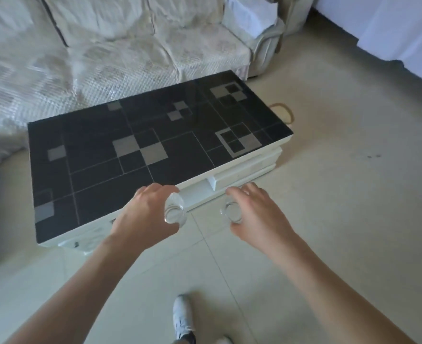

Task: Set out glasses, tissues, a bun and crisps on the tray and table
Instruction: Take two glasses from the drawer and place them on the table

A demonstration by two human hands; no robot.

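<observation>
My left hand [146,214] grips a clear drinking glass [174,211], its fingers curled round the side and the rim facing me. My right hand [257,214] holds a second clear glass [232,211] the same way. Both glasses hang in the air just in front of the near long edge of a low coffee table [110,175] with a black top patterned in grey squares and a white base. No tray, tissues, bun or crisps are in view.
A cream sofa [130,53] runs behind the table, with a folded white cloth [252,16] on its right arm. Pale floor tiles [341,194] lie to the right. A tan cord loop [285,111] lies by the table's far right corner. My white shoe [182,316] is below.
</observation>
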